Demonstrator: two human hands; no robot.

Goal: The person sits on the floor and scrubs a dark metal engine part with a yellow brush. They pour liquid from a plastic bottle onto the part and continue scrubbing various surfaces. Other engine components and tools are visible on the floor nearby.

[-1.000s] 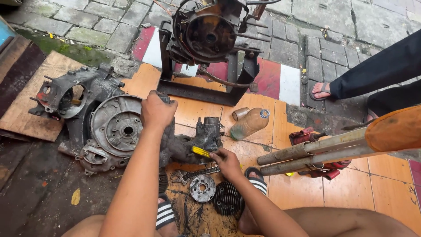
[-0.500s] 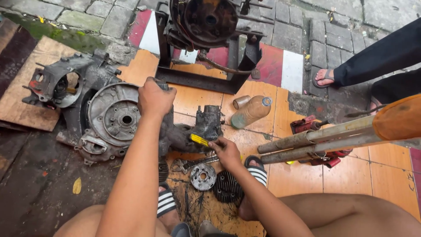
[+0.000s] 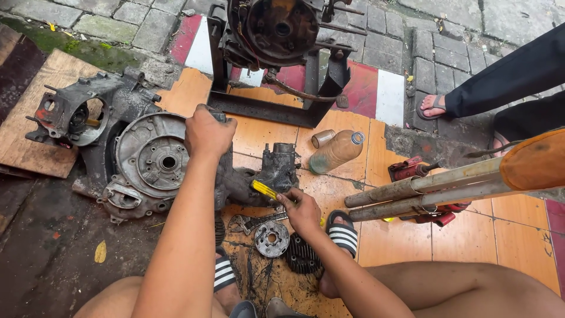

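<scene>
Compared with 1 second ago, your hands have hardly moved: your left hand [image 3: 207,132] still closes its grip on top of the dark engine casing [image 3: 235,182] on the tiled floor, and your right hand [image 3: 301,211] still holds the yellow-handled screwdriver [image 3: 265,189] tightly against it. Only your view came closer, so the work stays at the same point.
</scene>
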